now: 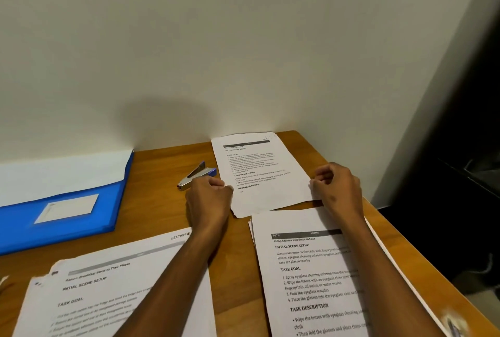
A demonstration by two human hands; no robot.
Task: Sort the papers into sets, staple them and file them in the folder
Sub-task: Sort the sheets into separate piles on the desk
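At 7 o'clock, nearest, lies a left stack (113, 290) of printed papers on the wooden table (232, 261); at 5 o'clock a right stack (319, 277) lies under the right forearm. Beyond them, at 12 o'clock, both hands grip a far sheet (257, 174): the left hand (209, 196) pinches its left edge, the right hand (336, 188) curls onto its right edge. A stapler (196, 175) sits just beyond the left hand. At 9 o'clock lies the blue folder (62, 209).
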